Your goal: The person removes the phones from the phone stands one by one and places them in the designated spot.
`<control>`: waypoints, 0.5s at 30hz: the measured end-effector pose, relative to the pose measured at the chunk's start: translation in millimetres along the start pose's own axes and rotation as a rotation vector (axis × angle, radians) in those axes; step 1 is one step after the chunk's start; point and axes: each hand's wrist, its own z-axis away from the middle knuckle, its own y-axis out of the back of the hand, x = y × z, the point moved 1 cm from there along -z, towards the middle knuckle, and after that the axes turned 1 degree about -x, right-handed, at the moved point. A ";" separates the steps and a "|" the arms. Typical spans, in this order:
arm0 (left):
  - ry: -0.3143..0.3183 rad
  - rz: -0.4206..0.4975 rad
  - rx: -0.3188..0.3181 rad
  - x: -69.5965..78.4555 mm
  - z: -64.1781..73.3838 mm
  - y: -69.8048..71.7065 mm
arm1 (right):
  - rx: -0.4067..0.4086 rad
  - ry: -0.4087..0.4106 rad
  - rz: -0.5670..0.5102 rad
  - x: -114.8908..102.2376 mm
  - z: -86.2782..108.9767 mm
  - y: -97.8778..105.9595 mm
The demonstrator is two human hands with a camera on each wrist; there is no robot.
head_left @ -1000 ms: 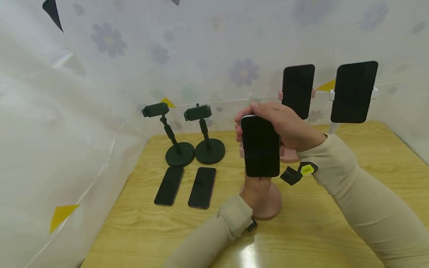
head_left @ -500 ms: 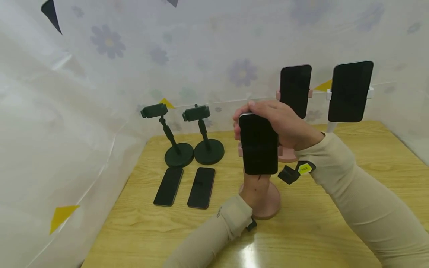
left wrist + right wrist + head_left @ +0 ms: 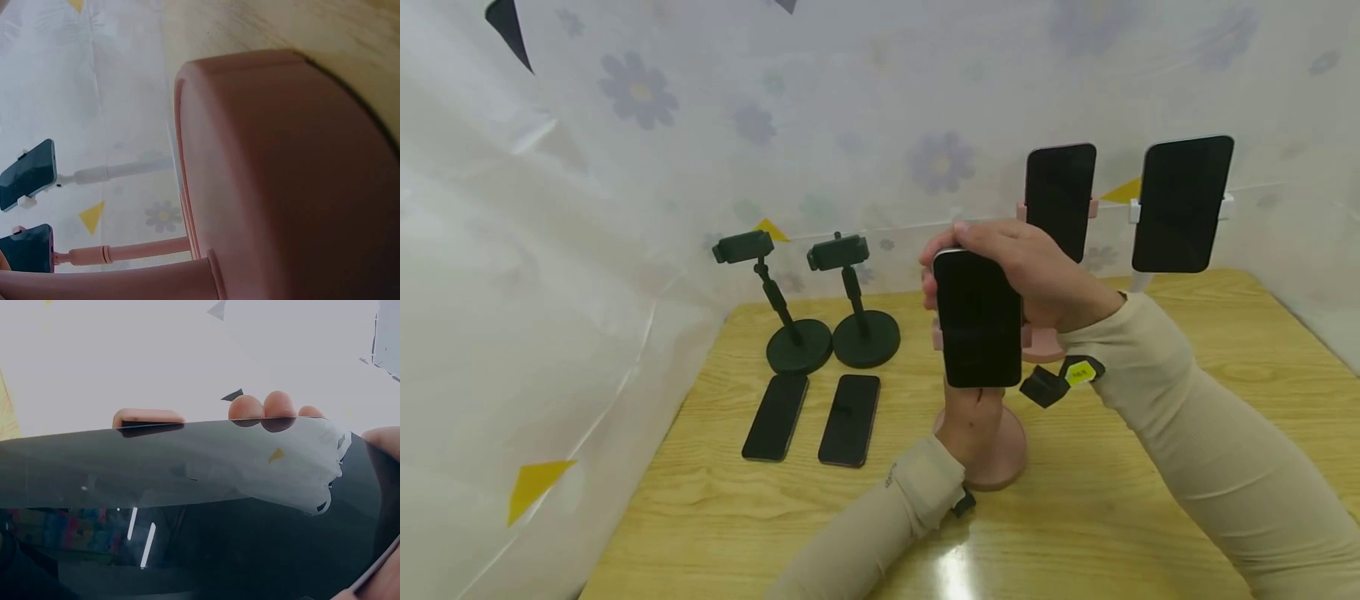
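The black-screened phone (image 3: pixel 979 321) stands upright in the clamp (image 3: pixel 937 336) of the front pink stand (image 3: pixel 1003 462), which seems to catch both long sides so that the screen faces the person. The right hand (image 3: pixel 1037 279) is curled over its upper part and grips it, fingertips on the far edge (the right wrist view shows three of them), probably for steadiness. The left hand (image 3: pixel 972 421) is low behind the phone, near the stem (image 3: pixel 112 284); its fingers are mostly hidden, so I cannot tell how closed it is or whether it holds anything. On the worktop (image 3: pixel 700 517), two flat phones (image 3: pixel 775 418) (image 3: pixel 850 421) lie before two dark green stands (image 3: pixel 800 354) (image 3: pixel 876 342), perhaps matched one to one.
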 end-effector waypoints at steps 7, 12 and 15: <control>-0.004 0.016 0.007 -0.6 -0.9 0.0 | -0.018 0.014 0.015 1.9 -0.4 1.3; 0.007 0.018 0.028 -1.3 -0.7 -0.2 | -0.185 0.050 -0.126 6.7 -0.4 3.6; 0.022 0.011 0.030 -2.3 0.7 -0.3 | -0.269 0.045 -0.240 10.5 -0.7 5.4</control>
